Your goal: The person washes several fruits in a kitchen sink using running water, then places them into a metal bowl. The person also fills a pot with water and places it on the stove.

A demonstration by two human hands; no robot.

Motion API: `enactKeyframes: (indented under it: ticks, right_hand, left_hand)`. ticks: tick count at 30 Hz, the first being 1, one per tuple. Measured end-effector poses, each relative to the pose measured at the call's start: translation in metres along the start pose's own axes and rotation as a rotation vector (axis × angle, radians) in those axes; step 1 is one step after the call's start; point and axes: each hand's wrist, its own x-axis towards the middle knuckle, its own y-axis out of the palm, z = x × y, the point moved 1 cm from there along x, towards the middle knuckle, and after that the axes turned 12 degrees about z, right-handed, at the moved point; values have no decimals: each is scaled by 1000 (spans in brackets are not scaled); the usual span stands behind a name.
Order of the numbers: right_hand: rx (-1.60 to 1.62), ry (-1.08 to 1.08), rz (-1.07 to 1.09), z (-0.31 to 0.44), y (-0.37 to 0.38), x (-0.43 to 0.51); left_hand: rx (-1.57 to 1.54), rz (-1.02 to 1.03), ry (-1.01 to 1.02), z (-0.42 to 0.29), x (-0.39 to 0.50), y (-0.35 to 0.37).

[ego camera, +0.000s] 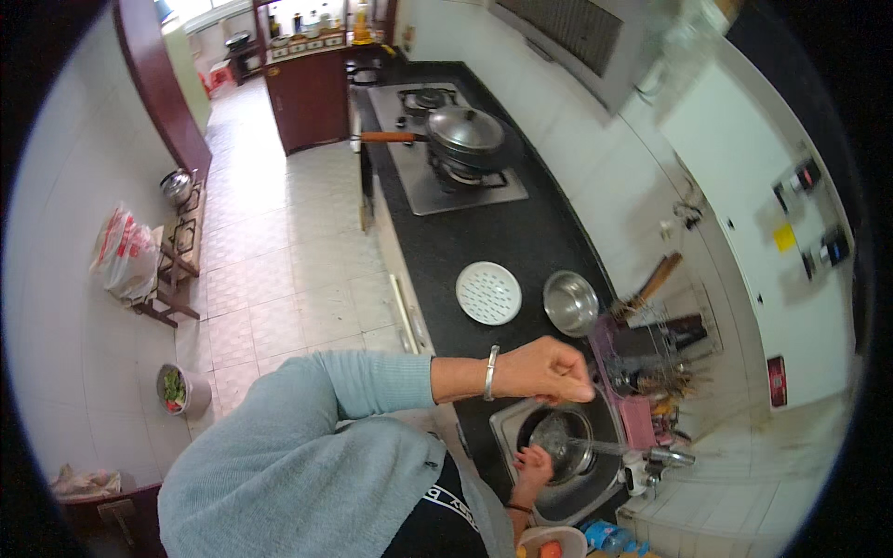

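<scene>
My left hand, with a silver bracelet at the wrist, is raised over the sink's upper edge, fingers curled together; whether they pinch something small is unclear. Lower down, my right hand is at the near rim of a dark pot or bowl in the steel sink, its fingers loosely bent and apart, with nothing visible in them. Water runs from the faucet into a vessel of water. A white slotted plate and a steel bowl rest on the black counter beyond my left hand.
A lidded wok with a wooden handle sits on the gas stove. Knives and utensils fill a rack by the wall. Beside the sink are a bowl with red produce and a blue-labelled bottle. A bin stands on the floor.
</scene>
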Motion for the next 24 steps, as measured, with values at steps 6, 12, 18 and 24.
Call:
enactKeyframes:
  ticks: [6, 12, 18, 24]
  right_hand:
    - [-401, -82, 498, -32, 194, 18]
    - [-458, 39, 654, -5, 330, 38]
    - [-794, 14, 789, -27, 394, 80]
    - [-1037, -3, 944, -77, 461, 142]
  left_hand:
    - [236, -16, 585, -192, -137, 6]
    - [432, -7, 857, -262, -244, -8]
    - [572, -85, 1025, -286, -313, -54]
    - [774, -216, 1076, -312, -357, -131]
